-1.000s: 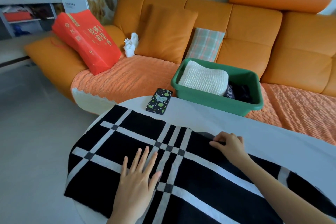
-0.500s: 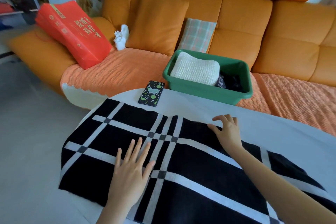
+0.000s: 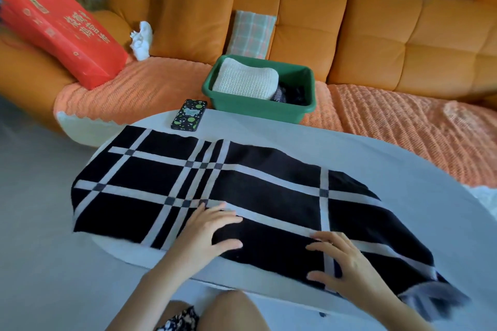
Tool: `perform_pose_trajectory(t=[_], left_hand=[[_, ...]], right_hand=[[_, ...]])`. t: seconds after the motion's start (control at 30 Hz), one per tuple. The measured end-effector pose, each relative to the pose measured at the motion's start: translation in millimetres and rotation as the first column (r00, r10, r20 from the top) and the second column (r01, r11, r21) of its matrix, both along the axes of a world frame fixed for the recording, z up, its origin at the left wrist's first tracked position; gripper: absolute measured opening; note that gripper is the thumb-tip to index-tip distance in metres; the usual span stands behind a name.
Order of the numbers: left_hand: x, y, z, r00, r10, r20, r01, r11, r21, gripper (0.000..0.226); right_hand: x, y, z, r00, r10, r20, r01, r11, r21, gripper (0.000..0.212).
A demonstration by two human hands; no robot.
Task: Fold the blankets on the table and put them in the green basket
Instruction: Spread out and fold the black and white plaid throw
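White table (image 3: 376, 158) stood before an orange sofa (image 3: 376, 43), w/ the basket (image 3: 258, 111) on the seat just past the far edge & a phone (image 3: 189, 115) near it. Blanket (image 3: 255, 191) lay spread on the table; L hand (image 3: 207, 234) & R hand (image 3: 347, 266) pressed its near edge, fingers splayed, gripping nothing. Looked like smoothing pre-fold; next prob. needs pinching one end & carrying it over squarely.

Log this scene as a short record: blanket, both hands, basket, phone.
blanket: black with white stripes, spread on the table, right end over the near edge
left hand: fingers spread, flat on the blanket
right hand: fingers spread, resting on the blanket near the table edge
basket: green, on the sofa behind the table; holds a cream folded blanket
phone: on the table, just beyond the blanket's far edge
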State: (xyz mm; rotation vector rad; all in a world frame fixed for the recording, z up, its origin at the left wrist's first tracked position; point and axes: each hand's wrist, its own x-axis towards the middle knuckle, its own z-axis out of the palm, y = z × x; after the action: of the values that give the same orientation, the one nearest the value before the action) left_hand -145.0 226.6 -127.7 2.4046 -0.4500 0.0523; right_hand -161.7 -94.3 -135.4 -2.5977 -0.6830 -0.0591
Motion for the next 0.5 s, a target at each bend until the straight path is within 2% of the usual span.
perform_pose_trajectory(t=[0.13, 0.2, 0.33, 0.4, 0.5], left_hand=[[-15.6, -9.8, -4.2, 0.995, -0.094, -0.032, 0.098, 0.982, 0.159, 0.074], [-17.5, -9.0, -7.9, 0.995, -0.103, -0.016, 0.104, 0.977, 0.186, 0.059], [-17.0, -11.0, -9.6, 0.994, -0.082, 0.068, 0.069, 0.981, 0.182, 0.025], [-14.9, -11.9, -10.6, 0.99, -0.058, 0.125, 0.036, 0.985, 0.167, 0.012], [-13.4, -13.9, -10.9, 0.973, -0.015, 0.23, -0.023, 0.986, 0.164, 0.02]], right_hand=[[-14.6, -6.6, 5.3, 0.999, 0.037, 0.009, -0.037, 0.999, -0.029, 0.043], [-21.1, -9.0, 3.7, 0.997, 0.072, 0.022, -0.07, 0.995, -0.074, 0.043], [-26.5, -7.1, 3.7, 0.991, 0.026, 0.134, -0.019, 0.999, -0.048, 0.014], [-26.5, -2.2, 6.9, 0.982, -0.014, 0.186, 0.019, 0.999, -0.025, 0.011], [-21.3, 1.8, 14.6, 0.973, -0.142, 0.181, 0.133, 0.989, 0.063, 0.004]])
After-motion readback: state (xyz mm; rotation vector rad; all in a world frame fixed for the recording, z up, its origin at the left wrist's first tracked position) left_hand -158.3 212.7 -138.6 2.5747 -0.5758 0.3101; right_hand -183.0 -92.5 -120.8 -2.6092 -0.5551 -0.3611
